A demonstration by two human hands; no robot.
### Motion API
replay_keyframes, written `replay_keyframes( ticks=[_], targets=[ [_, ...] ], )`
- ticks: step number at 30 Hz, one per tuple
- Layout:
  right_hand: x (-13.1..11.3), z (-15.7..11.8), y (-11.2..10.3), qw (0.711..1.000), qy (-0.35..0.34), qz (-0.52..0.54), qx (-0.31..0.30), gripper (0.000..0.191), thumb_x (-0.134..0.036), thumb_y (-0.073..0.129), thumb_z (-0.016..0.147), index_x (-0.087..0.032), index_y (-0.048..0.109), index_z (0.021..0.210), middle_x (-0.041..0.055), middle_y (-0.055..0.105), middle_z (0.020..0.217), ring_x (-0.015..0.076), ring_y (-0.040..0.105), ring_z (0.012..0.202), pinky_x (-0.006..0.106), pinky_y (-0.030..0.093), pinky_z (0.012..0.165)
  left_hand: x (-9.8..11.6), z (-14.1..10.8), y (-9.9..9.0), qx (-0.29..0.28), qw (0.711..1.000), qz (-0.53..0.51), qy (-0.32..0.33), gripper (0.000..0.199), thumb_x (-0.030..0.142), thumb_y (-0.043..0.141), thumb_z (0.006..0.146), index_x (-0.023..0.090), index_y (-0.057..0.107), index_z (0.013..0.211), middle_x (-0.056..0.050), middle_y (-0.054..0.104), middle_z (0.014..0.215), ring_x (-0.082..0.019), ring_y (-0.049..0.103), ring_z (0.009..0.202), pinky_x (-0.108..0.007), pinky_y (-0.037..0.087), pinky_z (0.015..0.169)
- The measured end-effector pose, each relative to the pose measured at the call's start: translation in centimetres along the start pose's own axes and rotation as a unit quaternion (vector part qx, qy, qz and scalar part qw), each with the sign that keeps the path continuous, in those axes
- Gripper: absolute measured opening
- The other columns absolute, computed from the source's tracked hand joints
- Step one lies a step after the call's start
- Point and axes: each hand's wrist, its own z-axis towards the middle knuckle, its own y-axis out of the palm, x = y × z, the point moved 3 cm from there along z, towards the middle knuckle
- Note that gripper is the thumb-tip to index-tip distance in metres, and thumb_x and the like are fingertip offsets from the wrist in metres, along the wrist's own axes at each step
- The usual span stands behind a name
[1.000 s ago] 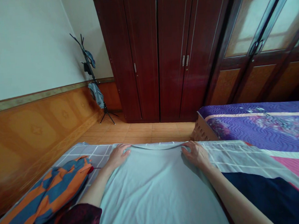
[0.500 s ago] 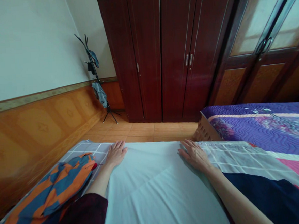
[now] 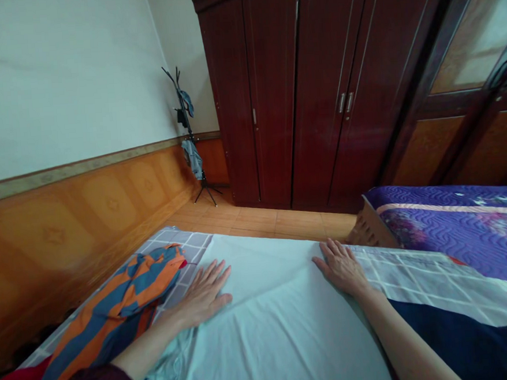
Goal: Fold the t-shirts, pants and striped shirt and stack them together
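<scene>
A pale light-blue cloth (image 3: 279, 315) lies spread over the bed, with soft creases running across it. My left hand (image 3: 206, 294) rests palm down near its left edge, fingers spread, holding nothing. At the cloth's far right corner, my right hand (image 3: 339, 265) lies flat with its fingers stretched out, and nothing is in it. Left of my left hand is an orange and blue striped garment (image 3: 130, 291). Beside my right forearm lies a dark navy cloth (image 3: 454, 332).
The checked sheet (image 3: 406, 269) shows on both sides of the pale cloth. Beyond the bed stand a dark red wardrobe (image 3: 274, 107) and a coat rack (image 3: 186, 119). A second bed with a purple cover (image 3: 455, 222) is at the right.
My left hand has moved back from the cloth's far edge toward me, its fingers more widely spread. The cloth is bunched near my left forearm. The view has turned left; my right hand remains at the far corner.
</scene>
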Motion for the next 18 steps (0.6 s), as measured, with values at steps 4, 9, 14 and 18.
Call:
replay_keyframes(
  ticks=[4, 9, 14, 18],
  targets=[
    [-1.0, 0.0, -0.3, 0.999, -0.033, -0.005, 0.0, 0.067, -0.057, 0.033, 0.089, -0.011, 0.041, 0.137, 0.0184, 0.032, 0.146, 0.0319, 0.026, 0.135, 0.046, 0.021, 0.107, 2.4, -5.8, 0.6, -0.036, 0.999, 0.006, 0.039, 0.064, 0.052, 0.035, 0.093, 0.033, 0.005, 0.146, -0.004, 0.004, 0.154, -0.029, 0.003, 0.141, -0.054, 0.01, 0.111],
    [-1.9, -0.1, 0.3, 0.998, -0.059, -0.003, -0.027, 0.07, -0.06, 0.031, 0.088, -0.012, 0.04, 0.138, 0.0188, 0.035, 0.144, 0.0327, 0.028, 0.134, 0.048, 0.022, 0.106, 5.1, -11.2, 2.1, -0.007, 0.998, 0.045, 0.044, 0.066, 0.039, 0.042, 0.093, 0.036, 0.003, 0.146, -0.003, 0.007, 0.154, -0.032, 0.013, 0.14, -0.053, 0.022, 0.109],
    [-1.7, -0.1, 0.9, 0.998, -0.063, 0.0, -0.013, 0.071, -0.062, 0.031, 0.087, -0.012, 0.041, 0.136, 0.0179, 0.037, 0.143, 0.0347, 0.029, 0.133, 0.048, 0.025, 0.104, 7.4, -14.5, 2.4, 0.134, 0.975, 0.143, 0.101, 0.066, 0.042, 0.048, 0.089, 0.032, 0.016, 0.147, -0.007, 0.031, 0.149, -0.03, 0.033, 0.132, -0.045, 0.035, 0.103],
    [-1.5, 0.0, 1.3, 0.998, -0.07, 0.004, 0.006, 0.069, -0.061, 0.032, 0.087, -0.012, 0.042, 0.136, 0.0179, 0.038, 0.142, 0.0347, 0.029, 0.132, 0.049, 0.026, 0.103, 9.2, -16.2, 2.4, 0.233, 0.935, 0.237, 0.123, 0.056, 0.045, 0.045, 0.091, 0.031, 0.03, 0.143, -0.006, 0.051, 0.135, -0.026, 0.045, 0.122, -0.037, 0.038, 0.099]
  ],
)
